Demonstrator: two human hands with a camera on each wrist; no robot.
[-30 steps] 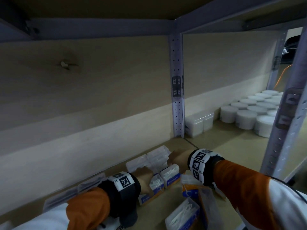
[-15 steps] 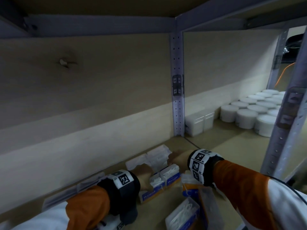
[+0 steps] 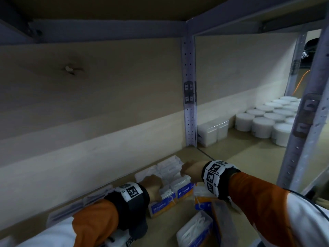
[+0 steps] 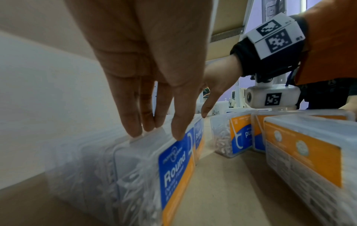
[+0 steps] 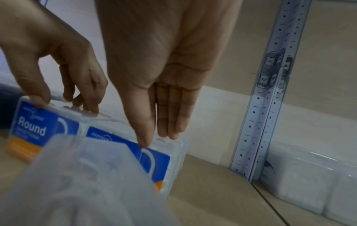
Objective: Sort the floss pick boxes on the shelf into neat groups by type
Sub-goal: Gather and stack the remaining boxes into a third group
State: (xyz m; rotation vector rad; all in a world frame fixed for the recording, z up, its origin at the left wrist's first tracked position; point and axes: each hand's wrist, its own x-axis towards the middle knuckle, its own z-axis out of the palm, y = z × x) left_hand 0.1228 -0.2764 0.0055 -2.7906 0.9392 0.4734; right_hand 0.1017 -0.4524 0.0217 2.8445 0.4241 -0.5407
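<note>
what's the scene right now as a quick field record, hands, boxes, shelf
left hand: fingertips on top of the left Round floss pick box
right hand: fingertips on top of the right Round floss pick box
Round boxes: side by side, upright, labels facing out
other floss pick boxes: nearer the shelf front, unsorted
shelf board: tan
next bay: white round tubs

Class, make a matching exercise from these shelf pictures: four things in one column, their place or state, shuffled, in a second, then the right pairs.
Things
1. left hand
2. right hand
3. round white tubs
4. box labelled Round

Places or states
A. in the next bay, past the metal upright
B. fingertips on the Round box nearer the upright
C. under the left hand's fingertips
D. fingertips on the Round box farther from the upright

Pairs: 1-D, 2-B, 3-A, 4-C
</note>
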